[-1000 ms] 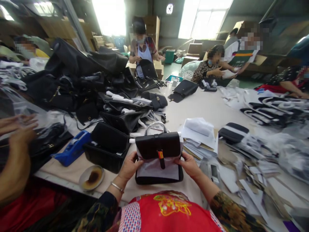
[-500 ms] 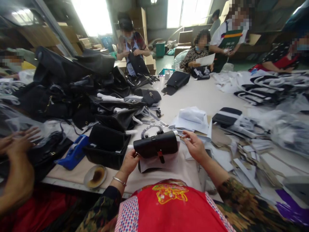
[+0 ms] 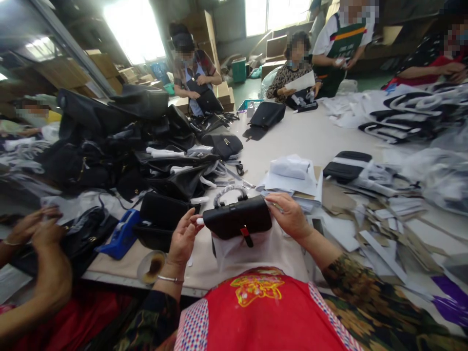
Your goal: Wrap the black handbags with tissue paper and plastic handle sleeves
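A black handbag (image 3: 234,218) with a wrapped top handle (image 3: 229,192) and a front strap clasp stands before me, white paper under its flap. At its left end, my left hand (image 3: 185,236) has its fingers closed on a white roll (image 3: 200,221) that pokes out from the flap. My right hand (image 3: 288,214) touches the bag's right upper corner, thumb and fingertips closed there; the bag hides what lies between them. Just left of the bag is an open black bag (image 3: 163,214).
A blue tape dispenser (image 3: 120,234) and a bowl of brown stuff (image 3: 151,265) lie left. Black bags (image 3: 109,141) are heaped behind. White sheets (image 3: 290,173) and cardboard scraps (image 3: 387,231) lie right. A co-worker's hands (image 3: 46,226) are at the left edge; other people stand across the table.
My left hand has risen to the white roll. My right hand has moved left onto the bag's corner, where a white end showed before. The co-worker's hands at left have come together.
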### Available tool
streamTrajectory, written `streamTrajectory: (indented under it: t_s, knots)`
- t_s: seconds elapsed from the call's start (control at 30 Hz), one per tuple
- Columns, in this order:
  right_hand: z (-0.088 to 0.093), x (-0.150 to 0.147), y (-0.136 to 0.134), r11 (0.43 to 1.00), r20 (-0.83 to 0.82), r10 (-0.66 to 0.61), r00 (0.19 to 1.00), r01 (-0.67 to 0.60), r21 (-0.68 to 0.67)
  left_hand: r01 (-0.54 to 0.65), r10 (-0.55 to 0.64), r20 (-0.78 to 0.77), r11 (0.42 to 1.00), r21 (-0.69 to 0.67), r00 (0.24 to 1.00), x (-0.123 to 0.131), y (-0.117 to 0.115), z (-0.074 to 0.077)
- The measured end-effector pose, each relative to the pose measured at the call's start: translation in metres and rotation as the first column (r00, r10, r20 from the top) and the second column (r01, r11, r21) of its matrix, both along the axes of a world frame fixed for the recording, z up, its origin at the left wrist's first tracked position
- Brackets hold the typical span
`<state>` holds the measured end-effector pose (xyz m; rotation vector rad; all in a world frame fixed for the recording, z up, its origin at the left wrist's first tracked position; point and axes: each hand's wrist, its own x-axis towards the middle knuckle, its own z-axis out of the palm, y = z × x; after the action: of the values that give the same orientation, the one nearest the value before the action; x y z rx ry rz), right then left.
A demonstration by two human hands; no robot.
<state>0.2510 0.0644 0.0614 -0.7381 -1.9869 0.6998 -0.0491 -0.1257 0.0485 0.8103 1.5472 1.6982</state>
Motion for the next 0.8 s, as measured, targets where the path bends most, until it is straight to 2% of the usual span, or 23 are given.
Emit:
streamTrajectory:
  t_s: [0.1,0.17,0.3,0.47,0.67,0.8]
  knots:
    - [0.000,0.002,-0.004,1.000,0.008,-0.004,1.000,0.004,0.011,-0.078,0.064,-0.113,0.990,-0.118,0.992,0.003,0.009,0.009]
    - [-0.001,0.002,-0.006,1.000,-0.011,-0.026,1.000,0.026,0.010,-0.122,0.095,-0.173,0.981,-0.149,0.980,0.007,0.014,0.014]
    - [-0.005,0.005,-0.010,0.998,-0.068,-0.069,0.995,0.068,-0.013,-0.219,0.198,-0.218,0.972,-0.078,0.956,0.015,0.023,0.019]
    - [-0.007,0.010,-0.008,0.995,-0.099,-0.056,0.994,0.047,-0.090,-0.230,0.201,-0.278,0.970,-0.075,0.939,0.018,0.029,0.023]
    - [-0.003,0.021,0.000,0.983,0.048,0.065,0.997,-0.073,0.168,-0.244,0.185,-0.412,0.965,-0.096,0.892,0.019,0.028,0.023]
    - [-0.007,0.024,0.001,0.968,0.095,0.039,0.995,-0.061,0.244,-0.213,0.193,-0.299,0.976,-0.037,0.935,0.025,0.025,0.016]
